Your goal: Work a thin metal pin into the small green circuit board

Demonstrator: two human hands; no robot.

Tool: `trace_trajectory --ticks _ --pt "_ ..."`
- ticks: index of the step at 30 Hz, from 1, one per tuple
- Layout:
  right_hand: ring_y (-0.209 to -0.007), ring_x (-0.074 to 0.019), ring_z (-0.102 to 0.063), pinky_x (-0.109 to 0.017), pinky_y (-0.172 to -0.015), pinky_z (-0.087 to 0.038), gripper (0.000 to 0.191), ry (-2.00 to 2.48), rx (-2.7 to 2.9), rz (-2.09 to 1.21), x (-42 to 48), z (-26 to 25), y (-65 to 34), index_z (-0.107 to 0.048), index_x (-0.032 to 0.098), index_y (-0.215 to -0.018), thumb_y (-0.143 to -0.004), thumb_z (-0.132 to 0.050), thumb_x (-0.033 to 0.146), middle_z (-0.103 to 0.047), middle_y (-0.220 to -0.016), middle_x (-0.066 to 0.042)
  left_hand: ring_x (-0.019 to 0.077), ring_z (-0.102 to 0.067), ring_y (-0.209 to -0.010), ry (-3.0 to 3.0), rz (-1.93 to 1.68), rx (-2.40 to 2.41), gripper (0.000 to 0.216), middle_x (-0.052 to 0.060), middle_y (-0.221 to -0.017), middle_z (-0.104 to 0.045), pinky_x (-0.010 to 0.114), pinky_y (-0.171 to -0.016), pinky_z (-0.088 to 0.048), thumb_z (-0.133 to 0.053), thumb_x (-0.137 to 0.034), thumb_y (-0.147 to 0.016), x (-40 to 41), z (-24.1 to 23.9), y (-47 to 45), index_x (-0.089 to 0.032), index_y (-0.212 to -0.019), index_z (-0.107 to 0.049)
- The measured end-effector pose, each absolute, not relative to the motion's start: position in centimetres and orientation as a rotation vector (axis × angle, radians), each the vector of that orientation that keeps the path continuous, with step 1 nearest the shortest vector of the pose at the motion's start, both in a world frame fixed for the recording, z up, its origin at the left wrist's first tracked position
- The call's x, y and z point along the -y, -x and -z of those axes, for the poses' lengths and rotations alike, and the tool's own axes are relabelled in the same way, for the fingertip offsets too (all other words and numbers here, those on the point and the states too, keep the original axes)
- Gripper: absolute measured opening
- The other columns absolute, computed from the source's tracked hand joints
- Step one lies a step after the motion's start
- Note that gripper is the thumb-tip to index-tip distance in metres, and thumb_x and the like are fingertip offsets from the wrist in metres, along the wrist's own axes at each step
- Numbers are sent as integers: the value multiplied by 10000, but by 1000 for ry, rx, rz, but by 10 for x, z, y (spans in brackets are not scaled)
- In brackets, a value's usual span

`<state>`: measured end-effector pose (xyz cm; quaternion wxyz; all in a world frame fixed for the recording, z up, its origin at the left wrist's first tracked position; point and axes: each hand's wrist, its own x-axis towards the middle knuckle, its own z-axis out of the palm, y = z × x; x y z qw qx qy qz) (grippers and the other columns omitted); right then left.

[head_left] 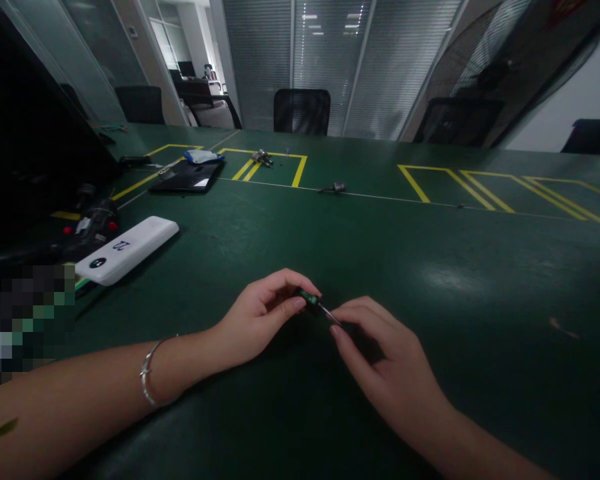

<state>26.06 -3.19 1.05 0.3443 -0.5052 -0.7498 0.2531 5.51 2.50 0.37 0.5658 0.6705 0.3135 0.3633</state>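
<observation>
A small screwdriver (309,298) with a dark green and black handle and a thin metal shaft is held just above the dark green table. My left hand (254,319) pinches its handle between thumb and fingers; a silver bracelet circles that wrist. From the other side, my right hand (387,347) is closed around the end of the shaft, thumb against fingertips. The shaft slants down to the right, and its tip is hidden at the right fingers. Whether the right fingers also hold something small, I cannot make out.
The green table (260,233) carries yellow tape outlines. To the left lie a white power bank (130,250), a black flat case (187,177) and a blue-white packet (203,156). Farther back are a small metal cylinder with a thin shaft (338,187) and metal pieces (263,158). Chairs line the far side.
</observation>
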Motion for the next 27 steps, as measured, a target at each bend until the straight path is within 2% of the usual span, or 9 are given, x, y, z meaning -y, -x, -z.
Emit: trace_trajectory --ticks 7,14,27 --pt "-787 -174 -626 -309 -663 -505 135 1317 1974 -658 32 -9 -262 -633 214 -938 -916 -505 174 -633 -917 -45 195 -612 -1021 -1851 -876 -715 196 73 -1063 -640 329 -911 -486 -518 -123 -947 -23 -5 -53 -174 -1090 -641" --pt "-801 -163 -612 -288 -666 -494 134 1238 1950 -718 33 -11 -261 -637 209 -946 -925 -514 163 -630 -914 -42 131 -609 -804 -1502 -832 -689 167 60 -993 -659 265 -755 -516 -574 -106 -909 -23 -7 -57 -134 -1046 -667" --pt "-806 -160 -617 -268 -655 -490 125 1233 1943 -669 32 -11 -261 -651 194 -956 -914 -539 158 -633 -919 -44 98 -605 -782 -1361 -848 -660 167 41 -966 -678 232 -758 -508 -601 -93 -900 -25 -6 -57 -132 -1037 -688"
